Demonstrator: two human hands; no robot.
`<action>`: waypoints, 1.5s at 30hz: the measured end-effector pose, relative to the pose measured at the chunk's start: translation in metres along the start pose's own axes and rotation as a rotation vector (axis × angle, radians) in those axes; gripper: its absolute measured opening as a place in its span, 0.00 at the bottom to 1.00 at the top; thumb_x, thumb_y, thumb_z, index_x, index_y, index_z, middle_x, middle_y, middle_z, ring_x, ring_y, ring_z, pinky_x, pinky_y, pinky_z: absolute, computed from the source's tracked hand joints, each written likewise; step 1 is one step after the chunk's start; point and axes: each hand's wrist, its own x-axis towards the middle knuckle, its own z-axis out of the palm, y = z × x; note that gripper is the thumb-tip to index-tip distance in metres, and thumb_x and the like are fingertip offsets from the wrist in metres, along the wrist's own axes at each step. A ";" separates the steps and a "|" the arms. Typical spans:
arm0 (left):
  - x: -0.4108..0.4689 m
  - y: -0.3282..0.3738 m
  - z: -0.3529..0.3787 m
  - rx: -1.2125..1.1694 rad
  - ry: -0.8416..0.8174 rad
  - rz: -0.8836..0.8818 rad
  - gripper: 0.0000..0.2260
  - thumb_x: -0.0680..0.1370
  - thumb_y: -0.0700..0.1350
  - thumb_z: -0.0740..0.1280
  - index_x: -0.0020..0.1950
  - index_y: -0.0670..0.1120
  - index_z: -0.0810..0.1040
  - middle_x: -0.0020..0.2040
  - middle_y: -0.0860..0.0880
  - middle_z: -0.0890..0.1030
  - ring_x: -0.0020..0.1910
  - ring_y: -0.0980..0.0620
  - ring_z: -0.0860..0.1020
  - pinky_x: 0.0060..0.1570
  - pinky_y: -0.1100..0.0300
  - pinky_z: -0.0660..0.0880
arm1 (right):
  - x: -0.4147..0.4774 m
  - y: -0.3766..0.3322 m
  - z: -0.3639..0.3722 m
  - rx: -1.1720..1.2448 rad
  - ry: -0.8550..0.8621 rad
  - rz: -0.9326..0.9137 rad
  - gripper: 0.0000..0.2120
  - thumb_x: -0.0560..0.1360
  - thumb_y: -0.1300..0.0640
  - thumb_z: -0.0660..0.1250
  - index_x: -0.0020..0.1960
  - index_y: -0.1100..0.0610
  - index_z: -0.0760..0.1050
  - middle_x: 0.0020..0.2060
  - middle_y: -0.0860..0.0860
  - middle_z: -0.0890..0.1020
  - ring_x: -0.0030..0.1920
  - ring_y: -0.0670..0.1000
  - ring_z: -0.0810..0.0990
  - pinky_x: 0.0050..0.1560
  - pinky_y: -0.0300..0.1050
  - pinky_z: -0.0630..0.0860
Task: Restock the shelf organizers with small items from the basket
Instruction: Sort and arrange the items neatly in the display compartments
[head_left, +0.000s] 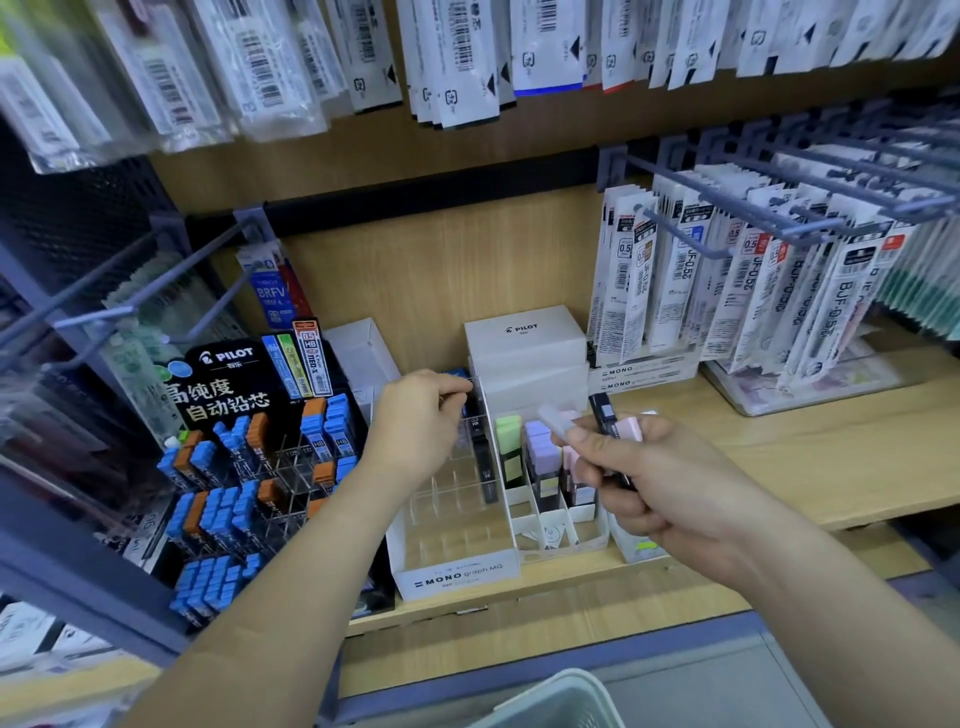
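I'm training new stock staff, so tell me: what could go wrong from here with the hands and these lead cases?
1. The right hand holds several lead cases fanned out at its fingertips. One could slip and fall among the pastel cases nearby.
2. The left hand seems to pinch a dark case at the back of the clear organizer. Its forearm might brush the blue-capped display alongside.

White organizer (457, 574) holds black lead cases (487, 470) (upright, right column).
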 end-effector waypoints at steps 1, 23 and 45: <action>-0.001 0.003 -0.003 -0.032 0.009 -0.015 0.10 0.80 0.41 0.63 0.58 0.48 0.82 0.51 0.51 0.82 0.45 0.56 0.76 0.46 0.68 0.68 | 0.000 0.001 0.001 0.011 0.005 0.012 0.03 0.78 0.58 0.67 0.46 0.57 0.77 0.32 0.53 0.73 0.24 0.45 0.60 0.20 0.34 0.53; -0.019 0.029 -0.044 -0.940 -0.345 -0.303 0.11 0.64 0.40 0.73 0.45 0.40 0.83 0.35 0.43 0.83 0.32 0.53 0.81 0.34 0.65 0.79 | 0.006 0.005 0.030 0.086 -0.016 -0.007 0.08 0.79 0.53 0.66 0.46 0.58 0.75 0.28 0.51 0.74 0.23 0.45 0.60 0.19 0.34 0.54; 0.004 -0.014 -0.043 -0.097 0.043 -0.104 0.06 0.77 0.43 0.69 0.51 0.49 0.84 0.41 0.54 0.82 0.41 0.57 0.80 0.44 0.68 0.73 | 0.006 -0.002 0.022 0.184 0.079 0.057 0.09 0.79 0.59 0.61 0.54 0.57 0.80 0.30 0.51 0.71 0.25 0.46 0.60 0.20 0.35 0.54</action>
